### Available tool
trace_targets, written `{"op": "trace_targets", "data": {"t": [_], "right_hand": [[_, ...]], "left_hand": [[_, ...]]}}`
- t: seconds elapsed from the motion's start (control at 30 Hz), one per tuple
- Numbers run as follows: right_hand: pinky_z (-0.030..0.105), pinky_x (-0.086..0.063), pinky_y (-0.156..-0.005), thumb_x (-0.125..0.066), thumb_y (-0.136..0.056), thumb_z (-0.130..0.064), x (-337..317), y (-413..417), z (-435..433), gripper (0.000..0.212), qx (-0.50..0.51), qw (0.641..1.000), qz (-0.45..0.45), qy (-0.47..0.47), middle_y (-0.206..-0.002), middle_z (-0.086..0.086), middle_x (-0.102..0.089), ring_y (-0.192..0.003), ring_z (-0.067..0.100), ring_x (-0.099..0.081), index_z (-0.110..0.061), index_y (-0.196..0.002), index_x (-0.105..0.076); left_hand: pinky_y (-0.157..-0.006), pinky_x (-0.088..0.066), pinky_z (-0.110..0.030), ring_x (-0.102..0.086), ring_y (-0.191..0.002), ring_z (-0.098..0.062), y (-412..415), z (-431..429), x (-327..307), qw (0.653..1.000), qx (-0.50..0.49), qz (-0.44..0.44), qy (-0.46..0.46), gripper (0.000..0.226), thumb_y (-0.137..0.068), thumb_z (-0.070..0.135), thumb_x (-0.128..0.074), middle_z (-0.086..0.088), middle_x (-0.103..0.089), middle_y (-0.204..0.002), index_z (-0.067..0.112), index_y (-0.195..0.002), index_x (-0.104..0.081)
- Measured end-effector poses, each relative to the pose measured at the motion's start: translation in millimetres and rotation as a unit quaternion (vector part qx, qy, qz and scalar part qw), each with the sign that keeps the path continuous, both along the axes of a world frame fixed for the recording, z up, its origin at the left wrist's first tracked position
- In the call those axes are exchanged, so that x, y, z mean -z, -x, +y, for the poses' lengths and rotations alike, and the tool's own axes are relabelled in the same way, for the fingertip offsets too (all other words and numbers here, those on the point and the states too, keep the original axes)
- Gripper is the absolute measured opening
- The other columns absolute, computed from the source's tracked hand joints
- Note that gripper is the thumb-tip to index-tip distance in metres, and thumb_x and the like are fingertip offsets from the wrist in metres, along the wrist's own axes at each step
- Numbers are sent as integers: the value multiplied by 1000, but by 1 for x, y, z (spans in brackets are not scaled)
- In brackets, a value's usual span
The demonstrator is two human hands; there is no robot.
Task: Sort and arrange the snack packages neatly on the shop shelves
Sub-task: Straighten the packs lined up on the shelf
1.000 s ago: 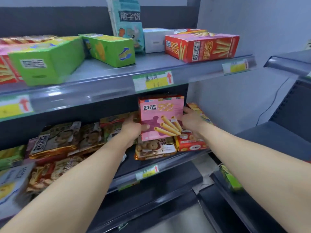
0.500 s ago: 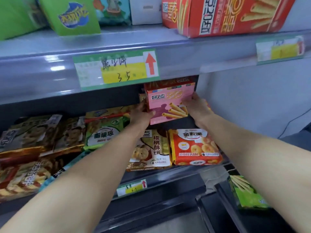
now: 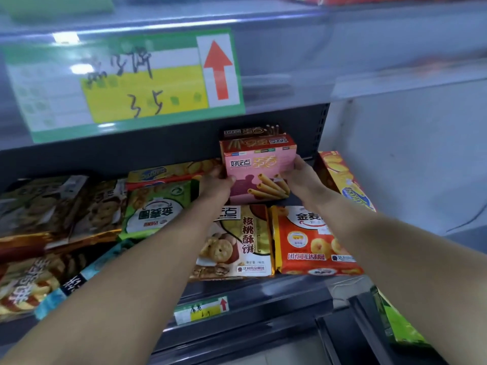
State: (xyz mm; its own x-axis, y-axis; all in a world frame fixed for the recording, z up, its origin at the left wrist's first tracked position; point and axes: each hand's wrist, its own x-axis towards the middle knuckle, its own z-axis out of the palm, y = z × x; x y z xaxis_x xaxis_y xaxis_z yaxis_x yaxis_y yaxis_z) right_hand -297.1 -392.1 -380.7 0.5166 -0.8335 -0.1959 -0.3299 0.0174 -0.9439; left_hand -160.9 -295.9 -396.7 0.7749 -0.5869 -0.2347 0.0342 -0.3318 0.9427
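A pink egg-roll box (image 3: 257, 169) stands upright deep on the middle shelf (image 3: 266, 288), under the upper shelf's edge. My left hand (image 3: 214, 184) grips its left side and my right hand (image 3: 303, 177) grips its right side. Behind it stands a darker box (image 3: 253, 131) of the same kind, mostly hidden. In front of it lie a walnut biscuit pack (image 3: 237, 243) and a red-orange biscuit pack (image 3: 313, 241). A green pack (image 3: 155, 209) lies to the left of my left hand.
The upper shelf's front rail carries a large green and yellow price label (image 3: 123, 83) close to the camera. A yellow pack (image 3: 342, 180) leans at the shelf's right end. Brown snack bags (image 3: 52, 206) fill the left. A green box (image 3: 395, 320) lies on the low right stand.
The camera has dropped and moved closer to the middle shelf. Both hands have pushed the pink box further back, next to the darker box behind it.
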Motion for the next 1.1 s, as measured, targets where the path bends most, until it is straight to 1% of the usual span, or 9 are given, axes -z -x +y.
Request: {"op": "trace_targets", "data": {"t": [0.17, 0.27, 0.37, 0.47, 0.63, 0.73, 0.83, 0.9, 1.1], "right_hand": [[38, -47, -97, -53, -90, -5, -2, -4, 4, 52, 34, 997, 67, 31, -130, 14, -53, -117, 29, -54, -7, -139, -34], [27, -48, -71, -49, -90, -6, -8, -3, 13, 41, 83, 992, 79, 53, -126, 13, -55, -107, 25, -57, -5, -131, -41], [28, -48, -72, -45, -90, -2, -21, 2, 25, 43, 141, 986, 63, 63, -126, 13, -55, -107, 27, -56, -4, -132, -40], [25, -39, -54, -42, -88, 0, -36, 6, 44, 24, 141, 983, 71, 90, -103, 14, -61, -81, 24, -54, -4, -109, -54], [3, -40, -50, -48, -93, -7, -70, 7, 104, 34, 108, 990, 58, 74, -128, 17, -57, -79, 14, -51, -1, -126, -54], [19, -46, -78, -46, -93, -4, -90, 3, 149, 27, 59, 985, 131, 98, -122, 14, -59, -108, 23, -56, -1, -116, -59], [28, -48, -78, -48, -91, -6, -100, -7, 191, 16, 66, 989, 91, 96, -102, 15, -61, -97, 24, -57, -5, -92, -63], [37, -47, -92, -51, -91, -12, -108, -15, 221, 20, 69, 988, 102, 92, -110, 13, -62, -99, 24, -57, -4, -101, -65], [30, -45, -89, -51, -95, -12, -127, -50, 311, 29, 15, 989, 95, 112, -128, 16, -59, -120, 28, -53, -1, -120, -60]], "left_hand": [[-96, -51, -40, -62, -105, -25, 3, 4, -8, 1000, 4, 8, -11, 29, -91, 13, -59, -8, -65, -119, 13, -120, -60], [-94, -51, -36, -63, -102, -24, 4, 13, -14, 1000, -7, 6, -12, 29, -90, 14, -62, -9, -66, -116, 10, -118, -62], [-96, -51, -36, -61, -102, -24, 2, 28, -25, 999, -30, 7, -10, 28, -88, 10, -64, -11, -65, -114, 8, -116, -62], [-94, -52, -36, -60, -95, -24, 4, 50, -39, 999, -29, 24, -1, 28, -89, 9, -62, -13, -62, -109, 6, -117, -60], [-79, -54, -31, -59, -92, -24, 9, 102, -68, 999, 18, 36, 18, 29, -92, 8, -57, -13, -60, -104, 3, -121, -57], [-70, -53, -29, -59, -78, -22, 10, 142, -87, 998, 34, 46, 30, 24, -93, 4, -54, -12, -58, -93, 4, -116, -58], [-63, -48, -27, -50, -60, -16, 4, 187, -103, 997, 62, 40, 27, 13, -92, 1, -52, -8, -53, -76, 8, -101, -58], [-64, -47, -29, -49, -57, -17, -3, 220, -113, 996, 68, 45, 25, 12, -91, 0, -53, -8, -51, -71, 7, -83, -57], [-73, -52, -34, -58, -73, -21, -26, 313, -132, 995, 51, 79, 37, 18, -92, 3, -54, -16, -58, -98, 8, -109, -58]]}}
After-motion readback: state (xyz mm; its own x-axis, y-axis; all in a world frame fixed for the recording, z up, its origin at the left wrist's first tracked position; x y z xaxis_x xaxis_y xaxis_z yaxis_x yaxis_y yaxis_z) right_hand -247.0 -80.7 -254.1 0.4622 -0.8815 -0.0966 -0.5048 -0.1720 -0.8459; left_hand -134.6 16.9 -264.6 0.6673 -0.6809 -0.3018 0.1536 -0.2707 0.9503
